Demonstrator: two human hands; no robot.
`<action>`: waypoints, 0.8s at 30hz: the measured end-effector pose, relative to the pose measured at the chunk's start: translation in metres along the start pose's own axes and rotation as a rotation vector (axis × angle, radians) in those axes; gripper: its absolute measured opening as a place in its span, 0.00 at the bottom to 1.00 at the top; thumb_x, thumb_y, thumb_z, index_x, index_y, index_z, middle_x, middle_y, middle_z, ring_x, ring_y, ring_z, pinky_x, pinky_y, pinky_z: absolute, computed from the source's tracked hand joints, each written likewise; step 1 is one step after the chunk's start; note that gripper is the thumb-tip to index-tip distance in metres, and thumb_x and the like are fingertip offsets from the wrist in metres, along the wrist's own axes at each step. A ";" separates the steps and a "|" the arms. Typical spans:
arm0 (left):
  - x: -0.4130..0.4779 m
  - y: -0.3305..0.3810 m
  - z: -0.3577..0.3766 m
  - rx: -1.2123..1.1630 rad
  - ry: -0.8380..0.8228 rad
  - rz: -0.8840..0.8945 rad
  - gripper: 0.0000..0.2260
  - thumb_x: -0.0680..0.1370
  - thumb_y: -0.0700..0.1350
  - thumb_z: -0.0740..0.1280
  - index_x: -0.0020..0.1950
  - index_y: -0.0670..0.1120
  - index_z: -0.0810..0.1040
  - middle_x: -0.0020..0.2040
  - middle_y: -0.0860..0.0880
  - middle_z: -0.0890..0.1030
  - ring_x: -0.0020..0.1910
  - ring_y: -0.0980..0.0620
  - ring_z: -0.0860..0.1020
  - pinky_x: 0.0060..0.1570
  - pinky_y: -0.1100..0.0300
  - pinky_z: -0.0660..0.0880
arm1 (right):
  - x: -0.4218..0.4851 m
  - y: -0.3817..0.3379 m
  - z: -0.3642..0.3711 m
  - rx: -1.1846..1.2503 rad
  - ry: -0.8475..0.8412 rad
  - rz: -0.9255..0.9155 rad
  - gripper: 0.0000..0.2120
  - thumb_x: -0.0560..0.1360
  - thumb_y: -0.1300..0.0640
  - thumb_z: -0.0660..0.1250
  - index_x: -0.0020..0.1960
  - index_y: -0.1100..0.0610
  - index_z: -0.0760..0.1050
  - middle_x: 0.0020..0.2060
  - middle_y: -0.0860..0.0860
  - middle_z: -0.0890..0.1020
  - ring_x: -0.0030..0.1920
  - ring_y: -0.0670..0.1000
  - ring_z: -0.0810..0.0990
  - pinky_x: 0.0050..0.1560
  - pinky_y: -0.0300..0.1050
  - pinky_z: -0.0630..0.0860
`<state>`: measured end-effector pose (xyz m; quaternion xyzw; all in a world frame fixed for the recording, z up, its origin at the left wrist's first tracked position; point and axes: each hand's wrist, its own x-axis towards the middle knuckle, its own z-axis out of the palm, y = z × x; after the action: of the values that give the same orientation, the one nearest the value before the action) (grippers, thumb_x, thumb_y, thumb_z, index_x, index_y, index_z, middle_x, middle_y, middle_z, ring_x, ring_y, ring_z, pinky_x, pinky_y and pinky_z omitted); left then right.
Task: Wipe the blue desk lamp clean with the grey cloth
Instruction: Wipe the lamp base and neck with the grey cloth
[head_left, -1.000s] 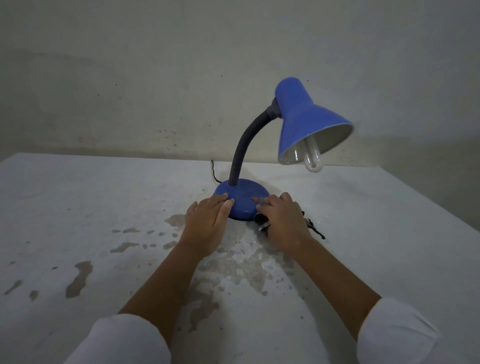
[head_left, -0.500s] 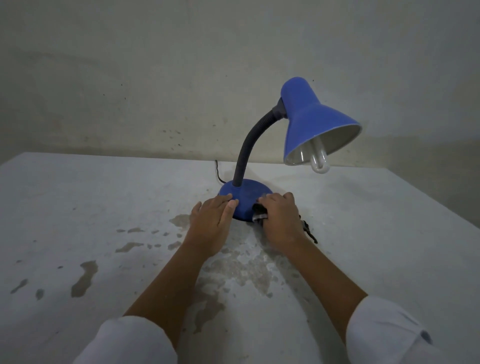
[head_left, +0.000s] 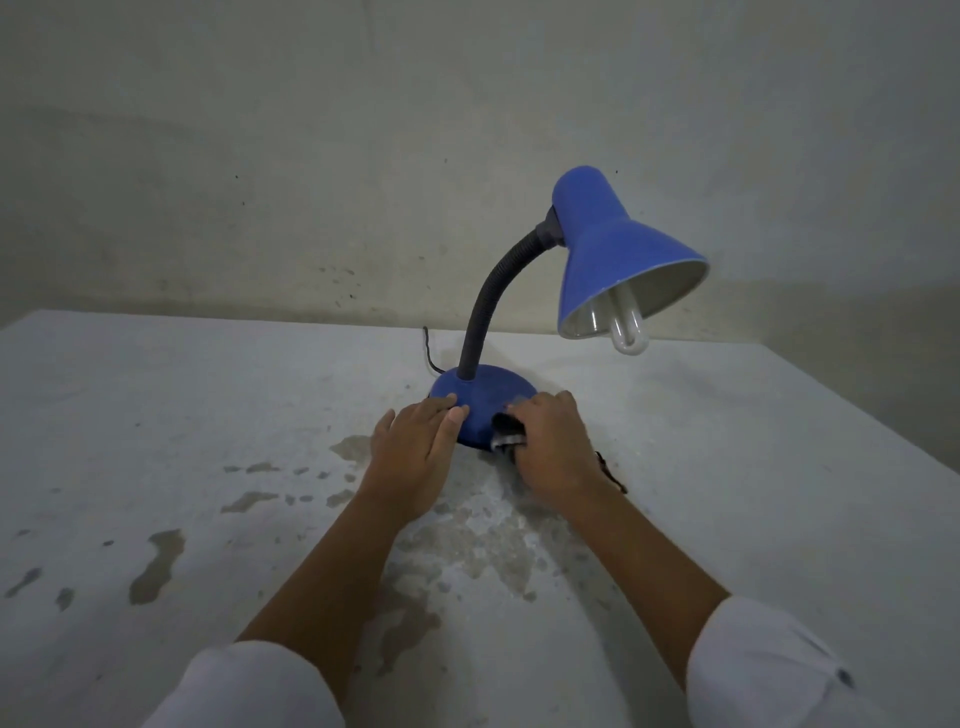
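Note:
The blue desk lamp (head_left: 613, 254) stands at the middle of the white table, its shade pointing down to the right with a white bulb showing. A black flexible neck rises from its round blue base (head_left: 485, 389). My left hand (head_left: 415, 447) lies flat with its fingertips resting on the base's front left. My right hand (head_left: 556, 447) presses the grey cloth (head_left: 506, 434) against the base's front right edge. Most of the cloth is hidden under that hand; a dark frayed bit pokes out at the wrist.
The white table (head_left: 182, 415) has worn, stained patches in front of the lamp and to the left. The lamp's black cord (head_left: 428, 353) runs off behind the base toward the wall. The table's right edge slants away at far right.
My right hand with the cloth has slid along the base's front, from over the top toward the lower right edge. The left hand has stayed on the base. The view shifted slightly.

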<state>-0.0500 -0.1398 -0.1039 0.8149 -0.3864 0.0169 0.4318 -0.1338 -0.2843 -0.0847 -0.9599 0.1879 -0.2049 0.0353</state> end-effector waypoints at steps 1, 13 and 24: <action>0.000 0.001 0.000 -0.003 -0.002 -0.001 0.26 0.77 0.57 0.44 0.65 0.52 0.74 0.69 0.52 0.72 0.69 0.53 0.68 0.72 0.44 0.56 | -0.002 -0.003 -0.007 0.020 0.006 -0.030 0.09 0.72 0.61 0.64 0.51 0.55 0.78 0.47 0.54 0.81 0.49 0.58 0.75 0.47 0.46 0.68; -0.001 0.004 -0.001 -0.012 0.006 -0.004 0.27 0.77 0.57 0.44 0.65 0.50 0.75 0.69 0.51 0.72 0.70 0.53 0.67 0.72 0.45 0.56 | -0.003 -0.005 -0.015 0.113 -0.019 -0.009 0.06 0.73 0.60 0.64 0.47 0.57 0.79 0.44 0.54 0.80 0.47 0.56 0.75 0.44 0.43 0.71; -0.002 0.001 0.002 -0.001 0.053 0.012 0.26 0.77 0.58 0.44 0.66 0.47 0.70 0.59 0.48 0.78 0.59 0.50 0.74 0.66 0.46 0.66 | 0.045 -0.013 -0.022 0.077 -0.123 -0.204 0.13 0.74 0.59 0.64 0.56 0.46 0.78 0.53 0.51 0.82 0.53 0.57 0.77 0.51 0.52 0.76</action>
<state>-0.0522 -0.1406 -0.1052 0.8116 -0.3795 0.0411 0.4422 -0.0999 -0.2892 -0.0454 -0.9828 0.0787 -0.1551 0.0628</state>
